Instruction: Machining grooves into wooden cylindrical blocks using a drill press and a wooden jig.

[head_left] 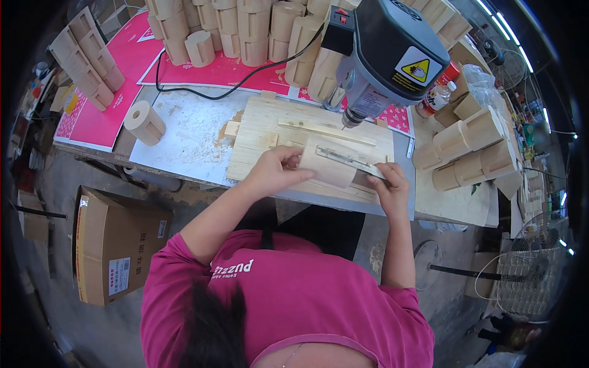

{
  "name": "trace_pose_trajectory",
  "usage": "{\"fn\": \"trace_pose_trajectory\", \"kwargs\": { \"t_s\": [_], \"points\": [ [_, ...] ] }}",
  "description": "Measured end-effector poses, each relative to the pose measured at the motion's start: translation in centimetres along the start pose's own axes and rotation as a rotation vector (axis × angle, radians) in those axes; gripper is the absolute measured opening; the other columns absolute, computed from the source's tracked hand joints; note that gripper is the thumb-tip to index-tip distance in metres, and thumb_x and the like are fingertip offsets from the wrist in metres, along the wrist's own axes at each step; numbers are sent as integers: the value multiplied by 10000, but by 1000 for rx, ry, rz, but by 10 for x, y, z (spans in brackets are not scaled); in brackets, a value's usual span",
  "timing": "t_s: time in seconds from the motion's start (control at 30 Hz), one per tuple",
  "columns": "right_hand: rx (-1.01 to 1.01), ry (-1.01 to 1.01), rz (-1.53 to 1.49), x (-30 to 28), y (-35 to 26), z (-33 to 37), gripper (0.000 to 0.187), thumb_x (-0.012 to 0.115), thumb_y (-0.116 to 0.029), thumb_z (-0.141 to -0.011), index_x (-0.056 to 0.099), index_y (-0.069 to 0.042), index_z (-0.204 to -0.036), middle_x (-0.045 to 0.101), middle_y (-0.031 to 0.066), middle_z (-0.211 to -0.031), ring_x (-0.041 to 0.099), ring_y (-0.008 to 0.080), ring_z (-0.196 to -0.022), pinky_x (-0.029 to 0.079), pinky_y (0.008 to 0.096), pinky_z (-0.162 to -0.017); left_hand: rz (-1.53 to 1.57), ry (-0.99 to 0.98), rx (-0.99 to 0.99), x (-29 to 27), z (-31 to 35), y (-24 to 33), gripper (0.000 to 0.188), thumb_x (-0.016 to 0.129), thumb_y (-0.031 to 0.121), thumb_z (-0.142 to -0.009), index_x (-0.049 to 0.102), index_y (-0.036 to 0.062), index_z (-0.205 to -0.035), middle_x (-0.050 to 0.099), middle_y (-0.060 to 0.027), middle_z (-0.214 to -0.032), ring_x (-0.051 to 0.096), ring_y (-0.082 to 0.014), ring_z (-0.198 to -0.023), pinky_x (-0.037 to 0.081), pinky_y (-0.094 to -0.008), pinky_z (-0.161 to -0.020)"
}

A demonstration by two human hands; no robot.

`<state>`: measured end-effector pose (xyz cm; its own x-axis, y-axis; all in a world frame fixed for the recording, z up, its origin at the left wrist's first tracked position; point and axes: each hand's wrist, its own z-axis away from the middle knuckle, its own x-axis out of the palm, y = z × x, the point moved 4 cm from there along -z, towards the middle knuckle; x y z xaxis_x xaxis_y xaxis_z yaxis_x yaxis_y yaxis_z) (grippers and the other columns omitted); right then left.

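My left hand grips the left end of a pale wooden cylinder, thumb on the near side. A narrow strip with a metallic look lies lengthwise along the cylinder's top. My right hand pinches the right end of that strip, fingers closed around it. Both hands hold the piece tilted over a light wooden board with thin battens fixed on it. Just beyond stands a bench drill press, its chuck and bit above and clear of the cylinder. The cylinder's underside is hidden.
One cylinder with a centre hole stands on the bench at left. Stacked cylinders fill the back, with more at far left and at right. A black cable crosses the bench. A cardboard box sits below on the left.
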<state>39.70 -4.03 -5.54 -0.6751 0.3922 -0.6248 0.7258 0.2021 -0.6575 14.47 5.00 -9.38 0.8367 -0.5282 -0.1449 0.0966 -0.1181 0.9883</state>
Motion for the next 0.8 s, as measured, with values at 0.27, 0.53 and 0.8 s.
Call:
{"fn": "trace_pose_trajectory", "kwargs": {
  "t_s": [0.27,0.53,0.8],
  "points": [
    [-22,160,152,-3,15,-28,291,726,-49,-644,637,-22,-920,600,104,-867,558,248,-793,445,309,-697,-668,204,360,17,-20,-5,733,770,273,-546,508,125,-1214,548,-48,-885,493,-243,-911,342,-393,-787],
    [-66,111,74,22,13,-54,285,723,-58,-647,645,-62,-921,596,85,-896,519,243,-902,409,327,-785,-767,223,306,-11,-33,-18,609,770,315,-536,583,150,-1092,550,8,-835,494,-202,-875,298,-368,-763],
    [-316,484,-145,-38,-50,-72,191,624,-10,-770,586,1,-957,573,71,-933,518,162,-887,407,278,-805,-683,153,375,-19,-39,-29,524,774,313,-549,614,136,-1016,539,6,-789,504,-193,-838,292,-355,-769]
  ]
}}
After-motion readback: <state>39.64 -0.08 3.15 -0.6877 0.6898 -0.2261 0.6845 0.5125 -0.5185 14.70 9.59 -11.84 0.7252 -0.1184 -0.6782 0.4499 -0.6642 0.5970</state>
